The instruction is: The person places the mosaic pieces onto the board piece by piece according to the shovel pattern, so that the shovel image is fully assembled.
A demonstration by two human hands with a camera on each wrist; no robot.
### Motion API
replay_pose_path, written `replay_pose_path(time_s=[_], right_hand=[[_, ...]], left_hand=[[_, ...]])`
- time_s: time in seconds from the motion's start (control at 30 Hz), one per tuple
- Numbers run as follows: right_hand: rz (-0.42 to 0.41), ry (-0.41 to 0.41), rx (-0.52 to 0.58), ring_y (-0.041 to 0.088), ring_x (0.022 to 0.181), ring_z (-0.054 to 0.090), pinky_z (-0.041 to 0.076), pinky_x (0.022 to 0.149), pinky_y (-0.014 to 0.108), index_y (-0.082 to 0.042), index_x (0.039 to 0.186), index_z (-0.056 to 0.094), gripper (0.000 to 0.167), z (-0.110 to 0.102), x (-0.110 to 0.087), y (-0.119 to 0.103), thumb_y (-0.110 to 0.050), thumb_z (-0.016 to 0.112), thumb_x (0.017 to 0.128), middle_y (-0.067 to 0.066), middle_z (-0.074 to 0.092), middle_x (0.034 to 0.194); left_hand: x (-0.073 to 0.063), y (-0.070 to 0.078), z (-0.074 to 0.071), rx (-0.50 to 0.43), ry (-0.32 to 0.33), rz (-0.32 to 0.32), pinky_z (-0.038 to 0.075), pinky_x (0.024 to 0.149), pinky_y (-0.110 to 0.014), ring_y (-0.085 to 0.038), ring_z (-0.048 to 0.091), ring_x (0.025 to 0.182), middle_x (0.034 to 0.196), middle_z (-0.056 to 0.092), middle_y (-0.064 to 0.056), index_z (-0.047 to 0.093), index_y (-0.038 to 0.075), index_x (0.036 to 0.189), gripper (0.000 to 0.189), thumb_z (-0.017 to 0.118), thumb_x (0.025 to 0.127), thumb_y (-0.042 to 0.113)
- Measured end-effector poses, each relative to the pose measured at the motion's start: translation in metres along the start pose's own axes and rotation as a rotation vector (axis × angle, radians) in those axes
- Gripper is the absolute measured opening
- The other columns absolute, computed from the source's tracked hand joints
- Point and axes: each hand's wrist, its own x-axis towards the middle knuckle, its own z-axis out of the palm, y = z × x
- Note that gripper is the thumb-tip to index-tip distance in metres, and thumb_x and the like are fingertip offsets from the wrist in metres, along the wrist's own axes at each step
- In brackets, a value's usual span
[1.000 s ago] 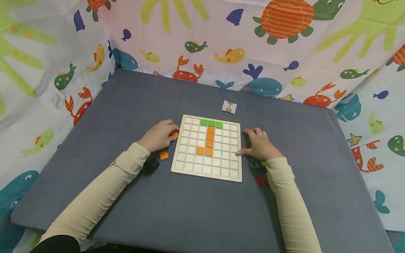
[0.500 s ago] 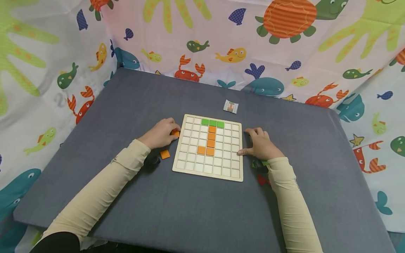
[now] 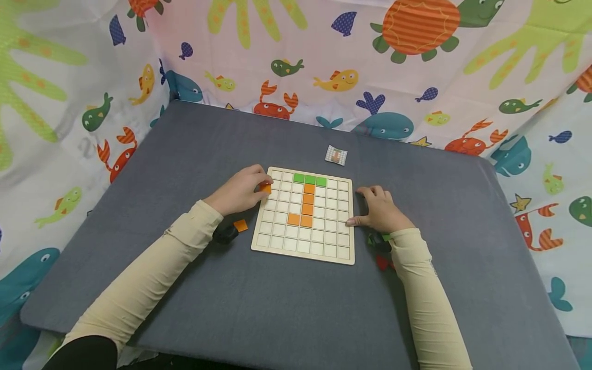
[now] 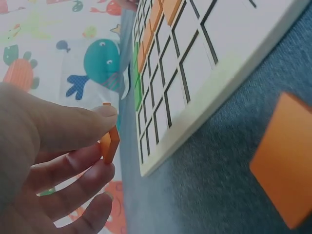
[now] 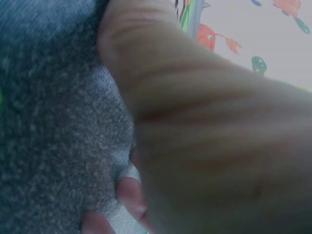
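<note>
My left hand (image 3: 237, 190) pinches an orange square tile (image 4: 110, 142) between thumb and fingers, at the upper left edge of a wooden grid board (image 3: 302, 257). On the board, a row of green tiles (image 3: 310, 179) runs along the top. Below it stands a column of orange tiles (image 3: 307, 209), with one more at its lower left. My right hand (image 3: 383, 211) is at the board's right side, thumb tip on the rim and fingers loosely bent over the table. In the right wrist view the thumb (image 5: 161, 63) hides most of the board.
Another loose orange tile (image 3: 240, 225) lies left of the board. Green pieces (image 3: 371, 239) and red pieces (image 3: 383, 263) lie partly hidden under the right wrist. A small card with a printed grid (image 3: 336, 155) lies behind the board on the grey table (image 3: 277, 313).
My left hand has lifted the orange tile from beside the board and moved it right and slightly up, over the board's left edge. The right hand has stayed in place.
</note>
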Motion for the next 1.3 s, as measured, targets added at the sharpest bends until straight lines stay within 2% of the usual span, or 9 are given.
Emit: replay_pose_path(time_s=[0.33,0.6,0.83,1.03,1.2,1.3], right_hand=[[0.002,-0.002,-0.020,0.044,0.126,0.028,0.035,0.100,0.060,-0.006,0.148,0.030,0.105,0.001,0.000,0.000,-0.059,0.076,0.070,0.025,0.028,0.143],[-0.004,0.000,-0.006,0.044,0.127,0.028,0.035,0.100,0.060,-0.007,0.148,0.030,0.101,0.000,-0.003,-0.001,-0.056,0.077,0.072,0.025,0.029,0.142],[-0.011,-0.004,0.008,0.044,0.128,0.027,0.035,0.100,0.060,-0.008,0.148,0.030,0.102,0.001,-0.004,-0.002,-0.058,0.075,0.072,0.024,0.027,0.143],[-0.011,-0.004,0.001,0.045,0.128,0.027,0.035,0.101,0.059,-0.006,0.148,0.030,0.102,0.000,-0.003,-0.001,-0.057,0.075,0.072,0.025,0.028,0.143],[-0.015,-0.004,-0.006,0.045,0.127,0.027,0.034,0.101,0.060,-0.005,0.148,0.030,0.101,-0.002,-0.003,-0.002,-0.055,0.076,0.073,0.026,0.029,0.142],[-0.016,-0.002,-0.005,0.045,0.127,0.027,0.034,0.101,0.060,-0.005,0.147,0.031,0.100,-0.003,-0.003,-0.002,-0.053,0.077,0.073,0.026,0.029,0.142]], left_hand=[[0.015,0.020,0.006,-0.034,-0.033,0.072,0.044,0.073,-0.031,-0.021,0.051,0.086,0.105,0.055,-0.009,0.065,0.001,0.120,0.032,0.068,0.089,0.011],[0.032,0.045,0.024,-0.014,-0.103,0.177,0.047,0.084,-0.032,-0.020,0.056,0.095,0.107,0.061,-0.008,0.066,0.003,0.117,0.029,0.067,0.090,0.014],[0.042,0.064,0.040,-0.031,-0.151,0.210,0.044,0.091,-0.032,-0.018,0.053,0.100,0.112,0.061,-0.006,0.060,0.004,0.123,0.035,0.067,0.090,0.014],[0.046,0.072,0.056,-0.040,-0.178,0.305,0.045,0.085,-0.028,-0.016,0.053,0.092,0.102,0.062,-0.004,0.062,0.005,0.118,0.031,0.067,0.088,0.009],[0.045,0.076,0.066,-0.019,-0.222,0.345,0.045,0.085,-0.028,-0.014,0.053,0.092,0.105,0.062,-0.002,0.062,0.008,0.119,0.032,0.069,0.089,0.014],[0.044,0.078,0.069,0.002,-0.223,0.356,0.045,0.086,-0.028,-0.014,0.053,0.093,0.106,0.061,-0.002,0.063,0.009,0.117,0.030,0.069,0.089,0.015]])
